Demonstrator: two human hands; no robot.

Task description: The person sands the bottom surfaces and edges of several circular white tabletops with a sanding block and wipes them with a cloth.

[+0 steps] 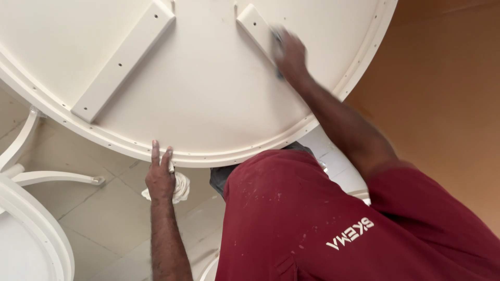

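Note:
A round cream table top [208, 99] lies upside down in front of me, with a raised rim [229, 156] and two flat battens [122, 60] screwed to it. My right hand [290, 54] is blurred and presses a small grey pad [277, 39] against the end of the right batten [252, 23]. The fingers of my left hand [160, 179] lie flat on the near rim, and a bunched white rag [182, 188] is tucked under its palm. My dark red shirt [323, 224] fills the lower right.
Cream curved furniture parts [57, 178] and another rounded cream piece [36, 224] lie on the tiled floor [104, 208] at the left. An orange-brown surface [448, 78] rises on the right, behind the table top.

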